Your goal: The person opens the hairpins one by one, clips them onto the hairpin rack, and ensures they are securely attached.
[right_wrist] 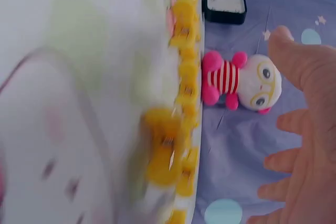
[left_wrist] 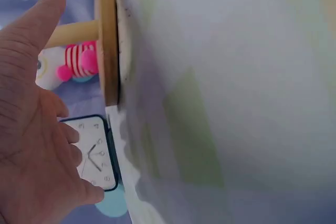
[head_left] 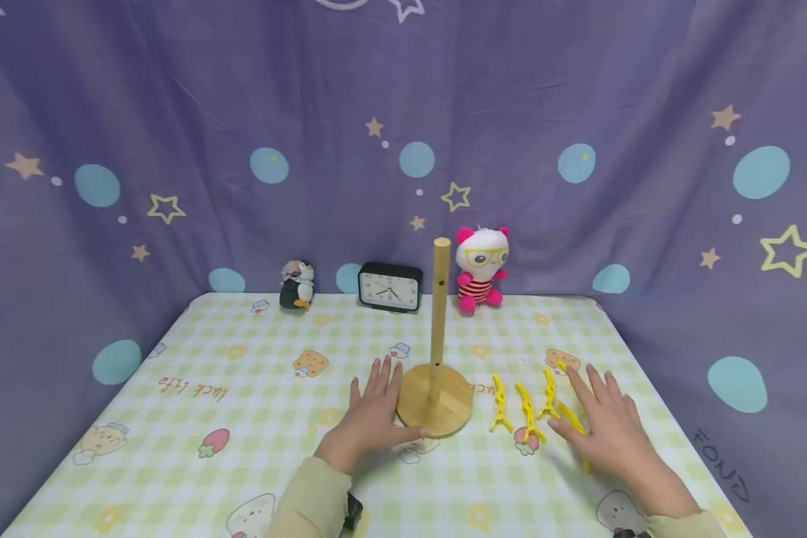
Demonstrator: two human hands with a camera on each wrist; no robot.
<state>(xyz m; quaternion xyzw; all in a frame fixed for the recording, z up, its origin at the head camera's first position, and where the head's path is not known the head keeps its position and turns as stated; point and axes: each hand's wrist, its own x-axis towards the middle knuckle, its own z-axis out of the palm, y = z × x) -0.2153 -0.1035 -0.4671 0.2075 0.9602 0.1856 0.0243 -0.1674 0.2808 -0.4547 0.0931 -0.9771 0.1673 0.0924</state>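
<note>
A round wooden base (head_left: 452, 415) with an upright wooden post (head_left: 440, 321) stands mid-table; two small dark holes show in the post. Beside the base's left edge is my left hand (head_left: 370, 426), fingers straight and thumb stretched along the near rim; whether it touches I cannot tell. To the right of the base lie several yellow forked plastic pieces (head_left: 501, 403), which appear as a row of yellow blocks (right_wrist: 167, 142) in the right wrist view. My right hand (head_left: 612, 433) is spread over the rightmost ones, partly hiding them, and holds nothing.
Along the back edge stand a penguin figure (head_left: 297, 285), a black-framed alarm clock (head_left: 390, 288) and a pink-and-white panda plush (head_left: 482, 269). A checked cloth (head_left: 276, 426) covers the table. A purple patterned curtain (head_left: 343, 90) hangs behind and at both sides.
</note>
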